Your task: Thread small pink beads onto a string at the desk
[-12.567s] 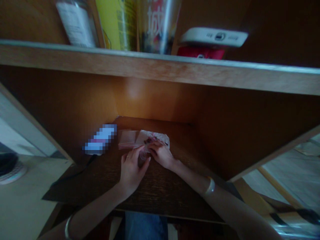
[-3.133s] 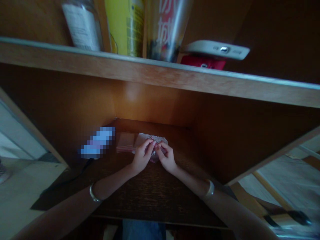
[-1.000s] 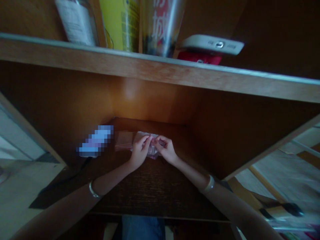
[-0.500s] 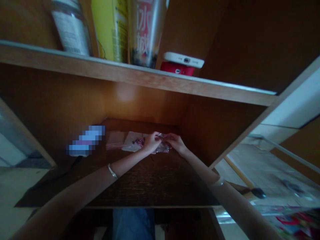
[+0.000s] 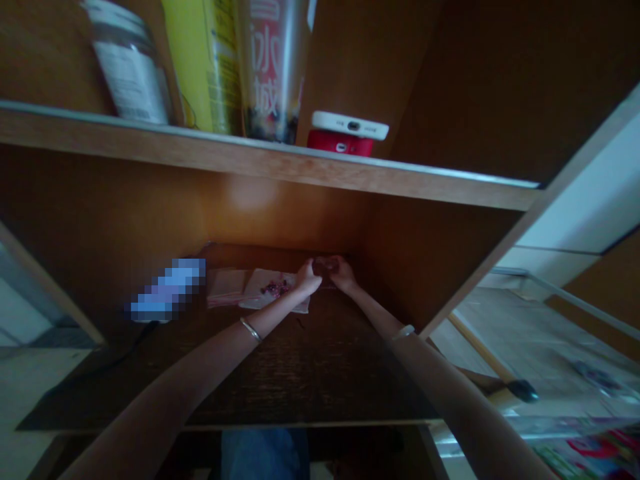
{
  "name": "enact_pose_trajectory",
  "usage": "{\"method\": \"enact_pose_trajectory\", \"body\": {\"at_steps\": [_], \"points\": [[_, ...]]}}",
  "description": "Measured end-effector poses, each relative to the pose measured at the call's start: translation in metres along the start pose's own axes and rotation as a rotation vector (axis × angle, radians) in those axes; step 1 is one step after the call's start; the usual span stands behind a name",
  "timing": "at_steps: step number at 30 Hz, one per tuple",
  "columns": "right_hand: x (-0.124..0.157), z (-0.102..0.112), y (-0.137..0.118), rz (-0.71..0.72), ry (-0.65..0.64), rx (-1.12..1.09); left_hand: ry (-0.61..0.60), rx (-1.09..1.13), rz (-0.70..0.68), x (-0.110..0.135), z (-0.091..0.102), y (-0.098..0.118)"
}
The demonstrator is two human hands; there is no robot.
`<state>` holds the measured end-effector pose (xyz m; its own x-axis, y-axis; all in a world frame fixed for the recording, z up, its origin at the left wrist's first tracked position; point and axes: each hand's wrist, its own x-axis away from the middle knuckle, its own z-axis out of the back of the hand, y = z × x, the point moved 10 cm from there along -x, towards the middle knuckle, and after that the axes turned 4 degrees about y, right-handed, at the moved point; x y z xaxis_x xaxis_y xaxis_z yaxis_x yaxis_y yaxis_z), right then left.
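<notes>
1. Progress, judged: looks partway. Small clear packet (image 5: pixel 326 265) is up between both hands; dark-red small pieces (image 5: pixel 276 288) lie loose on the white sheet (image 5: pixel 251 301), so those look unhandled. Packet's contents: can't tell. Stack of pale pink-edged sheets or pouches (image 5: pixel 226 288) sits beside the sheet, untouched.
2. Left hand (image 5: pixel 307 278): fingers closed on the packet's left side.
3. Right hand (image 5: pixel 343 273): fingers bent, gripping its right side.
4. Packet location: near the back of the desk (image 5: pixel 300 380), right of the white sheet; whether lifted or touching the desk, unclear.
5. Orientation: long axis appears to run left–right, hand to hand, about level. Which end is the opening: too dark to tell.
</notes>
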<state>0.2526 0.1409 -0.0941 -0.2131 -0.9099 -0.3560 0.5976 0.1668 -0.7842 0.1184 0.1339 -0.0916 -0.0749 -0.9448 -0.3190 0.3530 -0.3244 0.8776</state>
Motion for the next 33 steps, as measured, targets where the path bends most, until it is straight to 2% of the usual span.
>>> {"method": "enact_pose_trajectory", "body": {"at_steps": [5,8,10,13,15,19,22,25,30,33], "points": [[0.004,-0.008,0.006,0.002,-0.069,0.066,-0.074,-0.054,-0.047,0.003,0.021,0.003],[0.007,-0.010,0.005,0.031,-0.093,0.169,-0.090,-0.086,-0.074,0.004,0.050,0.001],[0.008,-0.007,0.000,0.059,-0.048,0.258,-0.085,-0.112,-0.083,0.002,0.075,-0.004],[0.013,-0.001,-0.018,0.107,0.072,0.366,-0.077,-0.247,-0.050,-0.004,0.116,-0.021],[0.021,-0.007,-0.037,0.147,0.104,0.379,-0.052,-0.364,-0.022,-0.008,0.144,-0.034],[0.047,-0.040,-0.080,0.230,-0.009,0.375,-0.047,-0.514,0.065,-0.007,0.183,-0.060],[0.073,-0.067,-0.114,0.358,-0.115,0.424,-0.044,-0.692,0.109,0.003,0.194,-0.070],[0.094,-0.083,-0.135,0.458,-0.168,0.425,-0.059,-0.869,0.059,0.012,0.190,-0.069],[0.106,-0.084,-0.142,0.494,-0.134,0.254,0.197,-0.738,-0.189,0.019,0.200,-0.040],[0.107,-0.078,-0.140,0.490,-0.091,0.079,0.294,-0.627,-0.300,0.026,0.207,-0.025]]}}
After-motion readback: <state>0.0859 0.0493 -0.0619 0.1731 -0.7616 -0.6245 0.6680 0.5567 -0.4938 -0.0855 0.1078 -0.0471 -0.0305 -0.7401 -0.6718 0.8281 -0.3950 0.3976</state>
